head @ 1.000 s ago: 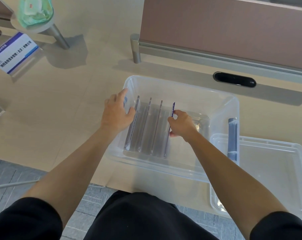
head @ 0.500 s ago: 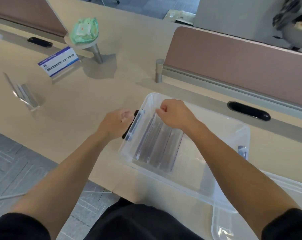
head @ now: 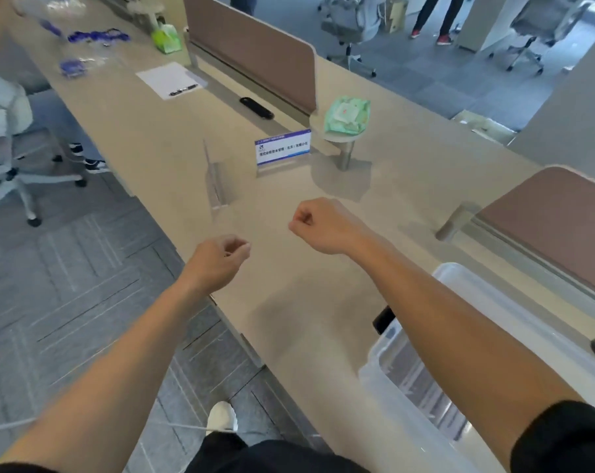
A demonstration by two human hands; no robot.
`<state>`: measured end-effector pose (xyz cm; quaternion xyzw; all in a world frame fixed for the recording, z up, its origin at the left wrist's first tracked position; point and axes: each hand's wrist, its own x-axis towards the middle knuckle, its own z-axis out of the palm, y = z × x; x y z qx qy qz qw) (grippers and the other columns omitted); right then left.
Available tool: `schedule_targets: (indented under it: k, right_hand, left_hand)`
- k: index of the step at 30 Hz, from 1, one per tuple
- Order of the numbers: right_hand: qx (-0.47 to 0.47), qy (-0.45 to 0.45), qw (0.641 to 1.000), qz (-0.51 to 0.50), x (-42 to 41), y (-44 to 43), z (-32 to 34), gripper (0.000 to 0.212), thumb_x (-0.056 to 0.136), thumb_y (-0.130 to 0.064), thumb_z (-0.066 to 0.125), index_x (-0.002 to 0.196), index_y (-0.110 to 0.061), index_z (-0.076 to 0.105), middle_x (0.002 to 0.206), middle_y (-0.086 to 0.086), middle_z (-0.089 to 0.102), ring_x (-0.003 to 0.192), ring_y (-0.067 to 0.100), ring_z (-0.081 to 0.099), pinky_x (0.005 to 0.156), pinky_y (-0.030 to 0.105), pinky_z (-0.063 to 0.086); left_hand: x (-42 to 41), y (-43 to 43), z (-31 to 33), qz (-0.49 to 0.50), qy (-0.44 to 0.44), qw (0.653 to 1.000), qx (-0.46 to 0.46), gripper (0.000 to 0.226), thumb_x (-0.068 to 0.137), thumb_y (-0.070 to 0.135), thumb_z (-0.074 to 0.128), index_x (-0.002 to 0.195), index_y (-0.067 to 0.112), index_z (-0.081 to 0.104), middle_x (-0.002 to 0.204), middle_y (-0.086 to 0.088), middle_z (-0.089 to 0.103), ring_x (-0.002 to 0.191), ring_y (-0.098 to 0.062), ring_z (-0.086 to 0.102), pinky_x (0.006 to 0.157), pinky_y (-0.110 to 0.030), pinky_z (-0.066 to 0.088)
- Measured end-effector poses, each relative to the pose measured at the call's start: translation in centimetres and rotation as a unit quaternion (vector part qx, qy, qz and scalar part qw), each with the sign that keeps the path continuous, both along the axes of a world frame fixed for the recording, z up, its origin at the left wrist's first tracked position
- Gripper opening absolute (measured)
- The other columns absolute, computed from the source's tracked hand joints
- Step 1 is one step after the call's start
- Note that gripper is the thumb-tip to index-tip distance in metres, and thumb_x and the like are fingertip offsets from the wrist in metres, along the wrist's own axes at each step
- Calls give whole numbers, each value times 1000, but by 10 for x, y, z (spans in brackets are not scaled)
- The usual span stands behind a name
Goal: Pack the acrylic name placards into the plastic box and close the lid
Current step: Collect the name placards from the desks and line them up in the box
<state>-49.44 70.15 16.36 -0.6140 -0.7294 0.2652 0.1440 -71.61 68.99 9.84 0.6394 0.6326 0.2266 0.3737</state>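
**Both hands reach empty toward the 2 placards left on the counter**

Head view: The left hand (head: 221,257) and the right hand (head: 318,225) are stretched forward over the counter (head: 289,319), each loosely curled into a fist with nothing pinched in it. The left hand hovers near the counter's front edge; the right is a little farther out and to its right.

Beyond the hands stand 2 acrylic placards not yet packed. The clear placard (head: 216,179), with no card in it, stands just ahead of the left hand and shows mostly edge-on. The printed placard (head: 283,147), with a white and blue card, stands ahead of the right hand, farther off. Behind that one, a green wipes pack (head: 346,116) rests on a small round stand.

The plastic box (head: 408,380) sits behind and to the right of the right hand, partly under the right forearm, open, with placards already stood inside it. Its lid is not visible here.

Judgement: the step in hand is fetching the remaining placards, so packing is partly done and the lid still waits. The next move calls for uncurling the fingers, taking each placard by its upright panel or base, and carrying both back to the box. The clear one is hard to read against the counter, so the grip needs care.
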Motion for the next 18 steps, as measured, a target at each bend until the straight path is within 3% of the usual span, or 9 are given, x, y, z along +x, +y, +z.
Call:
schedule_targets:
  k: [5,12,15,18]
  right_hand:
    - [-14,-28,999,-9,-79,57,-7,16,93,-31,59,87,-18,68,75,-13,58,81,14,56,71,25,39]
    - [-40,-30,997,-51,-143,118,-23,21,93,-34,58,96,-17,70,91,-3,65,91,19,61,74,28,44]
    - [-42,-23,996,-79,-157,145,-36,23,92,-34,57,101,-17,69,102,2,68,98,22,62,76,28,43]
    - [-45,0,993,-110,-165,176,-55,23,91,-37,58,103,-20,67,111,4,68,101,22,61,78,28,42]
  left_hand:
    - [-87,46,-11,44,-84,995,-10,16,94,34,56,97,25,68,94,6,71,91,-14,65,81,-31,49]
    - [-150,120,-13,89,-141,985,-48,13,95,31,55,97,23,65,95,2,71,92,-22,67,81,-37,51]
    - [-155,154,-10,100,-152,981,-68,15,96,30,54,103,19,63,102,-2,70,87,-20,66,85,-37,52]
    - [-158,190,-15,123,-161,977,-70,9,95,30,55,96,24,61,108,-5,67,84,-16,64,87,-39,52]
